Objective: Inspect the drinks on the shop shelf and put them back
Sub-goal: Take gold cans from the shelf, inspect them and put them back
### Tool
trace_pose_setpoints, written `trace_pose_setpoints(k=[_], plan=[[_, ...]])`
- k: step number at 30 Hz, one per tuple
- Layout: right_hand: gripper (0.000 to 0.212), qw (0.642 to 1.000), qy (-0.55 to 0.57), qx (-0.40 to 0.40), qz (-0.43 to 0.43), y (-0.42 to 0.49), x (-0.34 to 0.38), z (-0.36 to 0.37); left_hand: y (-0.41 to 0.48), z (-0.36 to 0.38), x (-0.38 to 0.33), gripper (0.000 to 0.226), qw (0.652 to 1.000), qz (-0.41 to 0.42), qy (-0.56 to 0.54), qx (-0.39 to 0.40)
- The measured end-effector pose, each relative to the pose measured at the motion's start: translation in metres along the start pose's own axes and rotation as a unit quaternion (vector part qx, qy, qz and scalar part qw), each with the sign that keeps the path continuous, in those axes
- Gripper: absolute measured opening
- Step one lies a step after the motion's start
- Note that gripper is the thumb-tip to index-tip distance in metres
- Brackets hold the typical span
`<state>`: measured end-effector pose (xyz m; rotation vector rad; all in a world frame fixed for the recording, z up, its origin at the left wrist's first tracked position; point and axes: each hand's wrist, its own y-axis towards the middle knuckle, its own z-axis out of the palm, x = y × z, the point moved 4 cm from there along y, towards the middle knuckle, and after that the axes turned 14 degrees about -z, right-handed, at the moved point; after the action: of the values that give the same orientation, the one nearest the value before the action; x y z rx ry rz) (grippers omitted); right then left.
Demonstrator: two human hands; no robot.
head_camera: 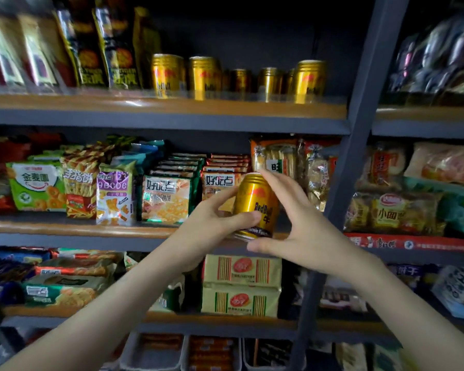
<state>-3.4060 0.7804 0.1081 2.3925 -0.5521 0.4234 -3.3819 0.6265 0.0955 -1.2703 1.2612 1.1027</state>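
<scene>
Left hand [212, 220] + right hand [303, 226] | grip | glossy gold cylindrical can [253, 200]

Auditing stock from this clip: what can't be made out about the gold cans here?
Head view only.
- Held can: far side and underside, covered by the left hand and right hand.
- Its lid: hidden behind the right fingertips.
- Rear cans on the top shelf: labels too dark and blurred.
- Can count: front cans may hide more behind.
</scene>
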Motion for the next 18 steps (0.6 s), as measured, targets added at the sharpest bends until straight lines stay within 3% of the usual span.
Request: trace_pose_setpoints(k=[4, 9, 13, 16, 18], plan=[[0.112, 0.989, -0.133, -0.031, -0.058, 0.038, 0.018, -0.039, 0.008, -0.018, -0.048, 0.072, 0.989, 0.095, 0.079, -0.087], [0.106, 0.964, -0.196, -0.122, -0.133, 0.097, 0.038, -0.076, 0.011, -0.061, -0.11, 0.06, 0.952, 0.217, 0.168, -0.135], [0.105, 0.952, -0.238, -0.148, -0.124, 0.149, 0.037, -0.1, 0.026, -0.114, -0.145, 0.052, 0.822, 0.344, 0.339, -0.301], [0.101, 0.948, -0.248, -0.18, -0.086, 0.178, 0.027, -0.117, 0.048, -0.146, -0.156, 0.055, 0.736, 0.388, 0.429, -0.351], [0.096, 0.941, -0.261, -0.203, -0.069, 0.194, 0.019, -0.129, 0.063, -0.16, -0.159, 0.054, 0.701, 0.406, 0.463, -0.359]])
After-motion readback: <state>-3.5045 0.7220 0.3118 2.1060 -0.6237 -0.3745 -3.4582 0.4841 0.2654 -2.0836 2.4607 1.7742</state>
